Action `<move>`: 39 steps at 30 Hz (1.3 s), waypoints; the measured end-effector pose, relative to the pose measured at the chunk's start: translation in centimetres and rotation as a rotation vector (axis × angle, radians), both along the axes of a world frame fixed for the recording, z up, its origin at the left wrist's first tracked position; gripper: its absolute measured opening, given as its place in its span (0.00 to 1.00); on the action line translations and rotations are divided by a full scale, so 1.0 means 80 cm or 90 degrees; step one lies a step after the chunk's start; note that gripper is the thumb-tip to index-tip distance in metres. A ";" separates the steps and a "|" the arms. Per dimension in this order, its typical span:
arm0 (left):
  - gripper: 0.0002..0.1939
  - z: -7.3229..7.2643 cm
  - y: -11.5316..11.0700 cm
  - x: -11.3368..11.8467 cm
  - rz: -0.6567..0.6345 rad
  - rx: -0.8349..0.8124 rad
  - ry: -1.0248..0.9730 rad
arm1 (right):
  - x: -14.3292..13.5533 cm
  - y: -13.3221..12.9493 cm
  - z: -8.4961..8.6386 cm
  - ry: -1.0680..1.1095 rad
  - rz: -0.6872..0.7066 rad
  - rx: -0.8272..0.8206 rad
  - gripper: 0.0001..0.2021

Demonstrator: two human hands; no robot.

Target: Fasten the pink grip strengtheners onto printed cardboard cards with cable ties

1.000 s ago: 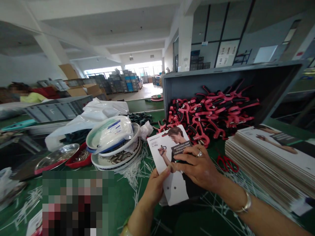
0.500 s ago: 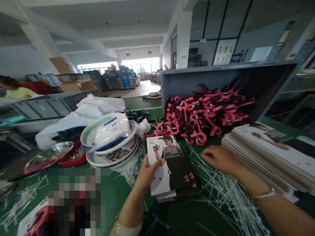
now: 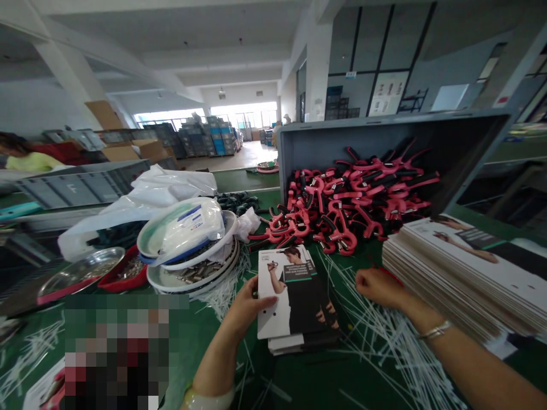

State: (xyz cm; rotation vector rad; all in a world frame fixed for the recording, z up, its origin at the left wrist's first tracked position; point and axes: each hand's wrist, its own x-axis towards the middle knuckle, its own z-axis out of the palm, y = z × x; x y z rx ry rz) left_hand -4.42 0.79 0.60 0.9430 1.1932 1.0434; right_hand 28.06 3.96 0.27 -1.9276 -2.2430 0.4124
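My left hand (image 3: 248,304) has its thumb over the left edge of the top printed card (image 3: 273,310), which shows a person using a hand grip. More cards lie under it in a small, uneven stack (image 3: 286,344). To the right, my right hand (image 3: 378,287) is closed above the scattered white zip ties (image 3: 397,336). A thin red edge (image 3: 391,274) shows behind that hand; what the fingers hold is hidden. Beyond both hands, pink-and-black hand grips (image 3: 342,199) spill out of a tipped grey crate (image 3: 397,121).
A tall stack of printed cards (image 3: 453,290) stands at the right. Left of centre are stacked round trays (image 3: 192,285) of metal parts, a red tray (image 3: 123,279) and a steel dish (image 3: 51,279). A blurred patch hides the lower left. Another person (image 3: 29,159) is far left.
My right hand has moved slightly right and down, its fingers now more closed, with a red edge behind it. My left hand has lowered slightly with the top card, closer onto the small stack.
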 end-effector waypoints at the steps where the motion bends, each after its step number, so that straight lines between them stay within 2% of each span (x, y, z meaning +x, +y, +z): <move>1: 0.33 0.000 0.000 0.000 0.009 0.003 0.016 | 0.007 0.002 0.002 0.032 -0.010 0.000 0.08; 4: 0.37 0.003 -0.001 0.003 0.020 0.005 0.023 | 0.023 0.006 0.012 0.147 -0.064 0.018 0.09; 8: 0.45 0.013 -0.009 0.006 -0.044 -0.006 -0.048 | 0.030 0.010 0.033 0.552 -0.214 0.012 0.11; 10: 0.48 0.017 -0.013 0.006 -0.093 0.000 -0.093 | 0.026 0.010 0.044 0.678 -0.230 -0.018 0.12; 12: 0.50 0.019 -0.015 0.007 -0.116 0.008 -0.121 | 0.016 0.007 0.052 0.723 -0.208 -0.041 0.13; 14: 0.45 0.020 -0.014 0.008 -0.114 0.010 -0.126 | 0.002 0.003 0.059 0.758 -0.191 -0.070 0.14; 17: 0.32 0.019 -0.012 0.014 -0.105 0.003 -0.132 | -0.025 -0.005 0.068 0.804 -0.178 -0.124 0.14; 19: 0.26 0.017 -0.011 0.018 -0.092 0.000 -0.147 | -0.043 -0.010 0.072 0.807 -0.154 -0.154 0.14; 22: 0.25 0.014 -0.011 0.021 -0.070 0.006 -0.182 | -0.069 -0.016 0.075 0.791 -0.103 -0.198 0.14; 27: 0.35 0.012 -0.014 0.017 -0.106 0.004 -0.200 | -0.098 -0.034 0.078 0.711 -0.015 -0.280 0.09; 30: 0.40 0.013 -0.014 0.012 -0.117 -0.007 -0.208 | -0.106 -0.047 0.084 0.578 0.088 -0.350 0.06; 32: 0.42 0.014 -0.014 0.010 -0.120 -0.011 -0.220 | -0.109 -0.053 0.090 0.481 0.125 -0.389 0.05; 39: 0.43 0.019 -0.018 0.006 -0.159 0.004 -0.173 | -0.113 -0.052 0.106 0.325 0.155 -0.296 0.01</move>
